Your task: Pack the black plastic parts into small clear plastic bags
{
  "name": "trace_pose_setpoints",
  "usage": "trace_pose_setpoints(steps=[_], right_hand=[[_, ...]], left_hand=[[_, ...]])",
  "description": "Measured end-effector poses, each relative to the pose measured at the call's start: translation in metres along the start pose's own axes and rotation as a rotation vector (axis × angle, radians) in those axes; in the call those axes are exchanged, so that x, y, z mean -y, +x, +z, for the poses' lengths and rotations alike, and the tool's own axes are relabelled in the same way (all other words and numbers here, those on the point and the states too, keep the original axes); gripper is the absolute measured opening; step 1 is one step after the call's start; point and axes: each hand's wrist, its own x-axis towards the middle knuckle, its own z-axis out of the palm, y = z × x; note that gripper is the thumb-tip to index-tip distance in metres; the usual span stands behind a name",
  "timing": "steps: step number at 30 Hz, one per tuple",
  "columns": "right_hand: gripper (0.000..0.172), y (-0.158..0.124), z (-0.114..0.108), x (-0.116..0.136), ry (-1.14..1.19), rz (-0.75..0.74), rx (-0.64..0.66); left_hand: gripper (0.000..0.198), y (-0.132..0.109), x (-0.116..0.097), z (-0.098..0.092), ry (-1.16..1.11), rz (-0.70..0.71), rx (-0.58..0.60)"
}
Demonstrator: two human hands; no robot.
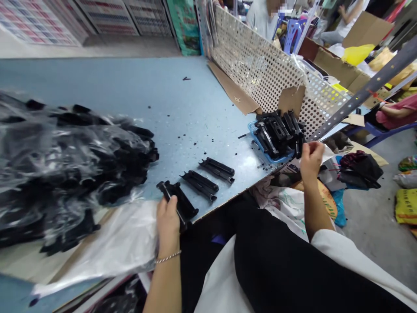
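Observation:
My left hand (168, 217) is closed on a black plastic part (184, 201) at the front edge of the blue table. Two similar black parts, a nearer one (199, 184) and a farther one (217, 169), lie to its right. A blue basket (272, 160) heaped with black parts (276, 130) stands at the table's right end. Beside the basket's right side is my right hand (312, 160), its fingers bent together near the end of a black part; whether it grips that part is unclear.
Bagged black parts (97, 152) cover the table's left side. A perforated white panel (257, 61) and a cardboard strip (231, 87) line the far right edge. Small black bits dot the blue tabletop (130, 82). Other people sit beyond the panel. Bags lie on the floor at right.

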Motion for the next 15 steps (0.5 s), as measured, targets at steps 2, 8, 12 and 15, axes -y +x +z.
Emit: trace_pose_setpoints(steps=[2, 8, 12, 15], right_hand=[[0.040, 0.015, -0.009, -0.037, -0.140, 0.111, 0.001], [0.045, 0.021, 0.003, -0.065, -0.235, 0.183, 0.241], [0.043, 0.013, 0.005, -0.055, -0.290, 0.152, 0.124], [0.043, 0.007, 0.000, -0.051, -0.248, 0.162, 0.051]], left_hand=[[0.057, 0.005, -0.001, 0.006, 0.034, -0.036, -0.013], [0.075, 0.004, -0.007, 0.018, 0.142, 0.020, -0.083], [0.064, 0.003, -0.003, 0.022, 0.209, 0.127, -0.085], [0.061, 0.002, 0.000, 0.022, 0.238, 0.137, -0.065]])
